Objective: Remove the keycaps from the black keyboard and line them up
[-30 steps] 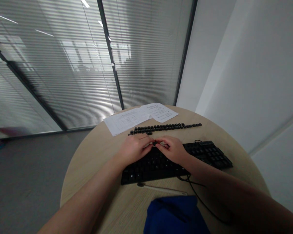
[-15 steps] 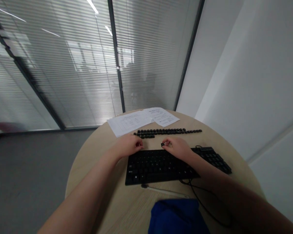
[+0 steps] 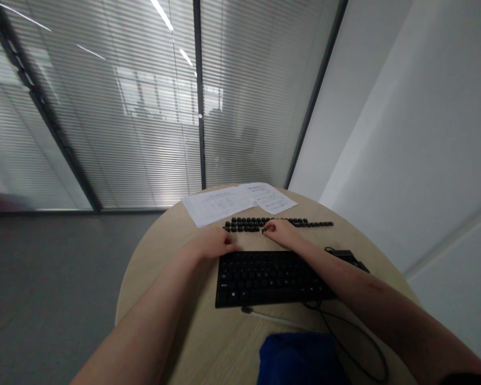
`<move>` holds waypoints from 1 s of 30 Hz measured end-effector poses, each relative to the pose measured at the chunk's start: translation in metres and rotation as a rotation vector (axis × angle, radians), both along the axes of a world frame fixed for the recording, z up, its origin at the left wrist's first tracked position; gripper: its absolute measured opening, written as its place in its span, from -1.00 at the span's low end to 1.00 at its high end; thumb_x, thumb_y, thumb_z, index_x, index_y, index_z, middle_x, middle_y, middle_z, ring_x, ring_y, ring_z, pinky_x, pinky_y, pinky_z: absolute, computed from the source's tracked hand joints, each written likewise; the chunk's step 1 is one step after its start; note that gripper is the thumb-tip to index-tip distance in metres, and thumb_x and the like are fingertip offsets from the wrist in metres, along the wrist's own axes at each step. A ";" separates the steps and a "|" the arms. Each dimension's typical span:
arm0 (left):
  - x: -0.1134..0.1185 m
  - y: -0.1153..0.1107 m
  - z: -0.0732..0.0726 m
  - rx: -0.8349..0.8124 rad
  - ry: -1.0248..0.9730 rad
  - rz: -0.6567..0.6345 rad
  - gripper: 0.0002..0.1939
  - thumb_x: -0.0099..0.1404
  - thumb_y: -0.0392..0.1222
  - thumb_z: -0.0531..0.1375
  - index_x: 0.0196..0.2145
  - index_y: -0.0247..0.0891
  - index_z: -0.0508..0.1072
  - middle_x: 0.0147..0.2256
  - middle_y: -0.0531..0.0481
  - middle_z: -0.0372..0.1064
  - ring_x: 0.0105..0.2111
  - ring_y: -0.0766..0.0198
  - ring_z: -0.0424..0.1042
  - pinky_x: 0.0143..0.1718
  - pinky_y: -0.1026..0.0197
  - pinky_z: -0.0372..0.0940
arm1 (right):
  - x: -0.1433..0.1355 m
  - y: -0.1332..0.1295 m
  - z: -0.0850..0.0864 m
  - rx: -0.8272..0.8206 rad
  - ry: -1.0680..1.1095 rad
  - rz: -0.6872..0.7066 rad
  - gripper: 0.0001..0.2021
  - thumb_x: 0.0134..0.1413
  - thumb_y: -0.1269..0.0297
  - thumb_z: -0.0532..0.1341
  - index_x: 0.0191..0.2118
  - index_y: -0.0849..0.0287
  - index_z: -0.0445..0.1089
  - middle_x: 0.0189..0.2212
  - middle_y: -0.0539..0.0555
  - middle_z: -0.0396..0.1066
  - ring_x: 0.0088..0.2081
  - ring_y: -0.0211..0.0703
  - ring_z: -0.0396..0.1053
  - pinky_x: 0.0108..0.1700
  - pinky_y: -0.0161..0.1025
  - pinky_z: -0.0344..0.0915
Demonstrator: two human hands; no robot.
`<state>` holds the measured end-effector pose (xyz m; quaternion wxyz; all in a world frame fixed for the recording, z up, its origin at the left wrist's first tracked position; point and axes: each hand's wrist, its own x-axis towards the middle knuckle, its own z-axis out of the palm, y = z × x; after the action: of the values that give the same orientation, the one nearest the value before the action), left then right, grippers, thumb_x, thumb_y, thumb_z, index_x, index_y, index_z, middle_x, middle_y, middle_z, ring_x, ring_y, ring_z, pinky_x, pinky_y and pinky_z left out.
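You are in an office: a round wooden table [image 3: 176, 278] carries a black keyboard [image 3: 272, 278], with printed sheets [image 3: 220, 204] lying beyond the keyboard. Behind the table stands a glass partition [image 3: 144, 107] with horizontal blinds; to its right runs a plain white wall [image 3: 404, 133].

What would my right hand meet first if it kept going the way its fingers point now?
The right hand points left and away, fingertips already at the row of loose keycaps. It would likely meet those first; the printed sheets lie beyond. Depth is hard to judge.
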<state>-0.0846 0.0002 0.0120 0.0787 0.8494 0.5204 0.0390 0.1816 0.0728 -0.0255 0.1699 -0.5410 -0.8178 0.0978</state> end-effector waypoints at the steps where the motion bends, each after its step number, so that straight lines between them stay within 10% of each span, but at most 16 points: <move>1: -0.001 0.001 -0.001 -0.002 0.000 0.006 -0.61 0.29 0.11 0.11 -0.47 -0.19 0.53 -0.48 -0.05 0.48 -0.51 0.23 0.37 -0.49 0.24 0.13 | 0.000 0.001 -0.002 0.000 0.011 0.000 -0.73 0.09 0.14 0.30 -0.12 0.11 0.58 -0.28 0.05 0.59 -0.23 -0.08 0.50 -0.20 -0.23 0.29; 30: -0.005 0.008 -0.006 -0.162 -0.039 0.022 -0.57 0.21 0.22 0.14 -0.39 -0.21 0.52 -0.39 -0.07 0.51 -0.41 0.17 0.43 -0.42 0.19 0.16 | -0.011 0.006 -0.004 0.109 -0.059 -0.027 -0.83 0.10 0.24 0.30 -0.17 0.02 0.57 -0.24 0.01 0.61 -0.17 -0.06 0.51 -0.15 -0.19 0.33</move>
<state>-0.0897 0.0079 0.0058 0.1569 0.8335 0.5295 0.0139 0.1710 0.0785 -0.0294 0.1765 -0.5444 -0.8193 0.0348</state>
